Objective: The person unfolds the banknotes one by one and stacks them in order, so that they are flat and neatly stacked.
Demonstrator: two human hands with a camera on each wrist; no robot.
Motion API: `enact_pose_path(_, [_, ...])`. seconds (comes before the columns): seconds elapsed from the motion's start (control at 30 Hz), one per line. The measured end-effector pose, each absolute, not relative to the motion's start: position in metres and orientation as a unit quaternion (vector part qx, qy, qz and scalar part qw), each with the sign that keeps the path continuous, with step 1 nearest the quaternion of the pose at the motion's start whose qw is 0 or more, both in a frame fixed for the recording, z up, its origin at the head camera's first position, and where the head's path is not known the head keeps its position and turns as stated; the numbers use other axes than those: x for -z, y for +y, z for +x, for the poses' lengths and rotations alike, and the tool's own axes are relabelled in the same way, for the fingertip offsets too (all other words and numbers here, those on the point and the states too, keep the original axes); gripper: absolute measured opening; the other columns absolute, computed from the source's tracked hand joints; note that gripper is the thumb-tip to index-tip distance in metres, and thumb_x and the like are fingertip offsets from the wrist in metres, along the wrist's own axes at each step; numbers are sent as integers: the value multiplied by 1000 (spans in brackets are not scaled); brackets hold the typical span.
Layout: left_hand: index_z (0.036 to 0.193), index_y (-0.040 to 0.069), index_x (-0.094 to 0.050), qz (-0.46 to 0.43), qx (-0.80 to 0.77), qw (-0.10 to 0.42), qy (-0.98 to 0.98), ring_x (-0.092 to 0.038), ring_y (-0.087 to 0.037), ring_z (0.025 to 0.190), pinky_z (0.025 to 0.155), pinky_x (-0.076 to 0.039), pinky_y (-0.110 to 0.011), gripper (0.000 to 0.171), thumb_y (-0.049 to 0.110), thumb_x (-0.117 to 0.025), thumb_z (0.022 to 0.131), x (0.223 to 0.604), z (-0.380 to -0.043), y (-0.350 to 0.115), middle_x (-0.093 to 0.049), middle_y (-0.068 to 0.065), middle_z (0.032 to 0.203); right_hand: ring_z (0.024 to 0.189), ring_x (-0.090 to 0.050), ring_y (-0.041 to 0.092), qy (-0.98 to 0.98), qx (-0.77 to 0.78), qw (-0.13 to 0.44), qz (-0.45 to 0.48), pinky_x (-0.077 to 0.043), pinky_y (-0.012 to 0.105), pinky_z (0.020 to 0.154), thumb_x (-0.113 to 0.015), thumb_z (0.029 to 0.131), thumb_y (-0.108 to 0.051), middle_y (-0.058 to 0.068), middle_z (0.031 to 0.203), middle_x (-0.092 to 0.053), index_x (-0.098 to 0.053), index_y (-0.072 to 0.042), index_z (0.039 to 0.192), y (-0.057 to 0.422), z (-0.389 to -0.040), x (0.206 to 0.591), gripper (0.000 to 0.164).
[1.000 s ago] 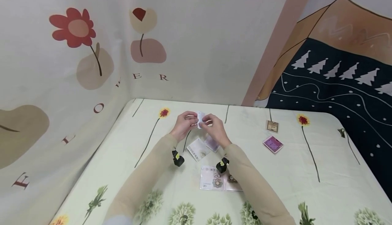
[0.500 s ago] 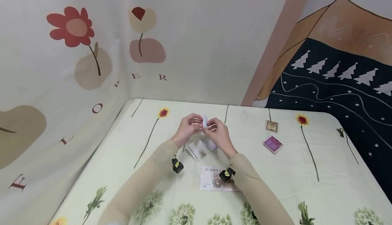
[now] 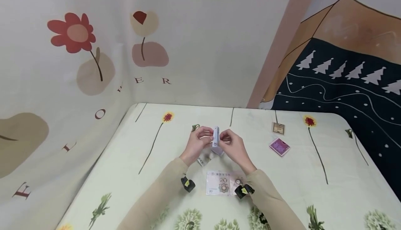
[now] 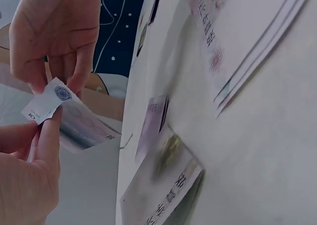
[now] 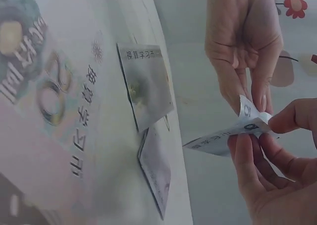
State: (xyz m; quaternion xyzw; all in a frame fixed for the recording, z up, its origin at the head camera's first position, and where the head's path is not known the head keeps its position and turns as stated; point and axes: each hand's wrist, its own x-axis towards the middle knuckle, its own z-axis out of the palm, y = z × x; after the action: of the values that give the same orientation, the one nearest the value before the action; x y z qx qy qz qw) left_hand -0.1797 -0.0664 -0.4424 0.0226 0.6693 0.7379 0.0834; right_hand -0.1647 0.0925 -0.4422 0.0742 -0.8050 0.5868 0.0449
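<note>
Between my two hands is a folded pale blue-white banknote (image 3: 215,136), raised over the table and turned nearly edge-on in the head view. My left hand (image 3: 198,143) pinches its left side with thumb and fingers. From the right, my right hand (image 3: 234,149) pinches the opposite side. In the left wrist view the banknote (image 4: 81,128) shows a bent-over end with a printed number and round emblem. Below the hands lie a folded white note (image 5: 147,88) and a folded purple note (image 5: 157,168), partly hidden in the head view.
Flat pinkish 20 notes (image 3: 216,184) lie nearer me, partly covered by the right wrist camera. To the right are a small folded brown note (image 3: 278,128) and a folded magenta note (image 3: 280,147). A flower-print cloth wall (image 3: 200,49) stands behind the table.
Both hands have come down and to the right with the banknote, closer to me. The banknote has turned from facing flat to nearly edge-on, passing over the folded notes in view.
</note>
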Motion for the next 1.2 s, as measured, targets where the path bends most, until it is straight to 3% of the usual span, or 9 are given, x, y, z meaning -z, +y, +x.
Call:
enact_pose_path(0.2, [115, -3, -58, 15, -738, 74, 670, -62, -21, 95, 83, -55, -37, 26, -5, -58, 90, 450, -170, -64, -63, -15, 107, 94, -66, 28, -803, -590, 45, 80, -55, 30, 81, -55, 83, 8, 15, 99, -64, -62, 2, 99, 103, -161, 449, 19])
enact_pose_path(0.5, [115, -1, -58, -8, -745, 65, 664, -63, -14, 81, 68, -54, -25, 29, -8, -60, 87, 457, -160, -66, -63, -10, 97, 92, -67, 31, -807, -582, 52, 84, -56, 32, 72, -53, 84, 10, 22, 111, -64, -49, -5, 126, 121, -150, 450, 45])
enact_pose_path(0.87, [119, 1, -57, -16, -739, 64, 670, -63, -13, 78, 66, -53, -23, 35, -10, -58, 86, 463, -154, -72, -63, -11, 96, 91, -66, 32, -809, -583, 61, 52, -53, 19, 68, -54, 83, 12, 21, 109, -62, -60, 1, 116, 144, -139, 453, 35])
enact_pose_path(1.2, [118, 2, -58, -3, -724, 64, 687, -64, -16, 81, 69, -54, -25, 34, -9, -58, 86, 460, -156, -76, -62, -15, 98, 90, -66, 31, -810, -584, 42, 32, -53, 19, 67, -57, 82, 10, 22, 109, -61, -59, 3, 116, 163, -137, 455, 34])
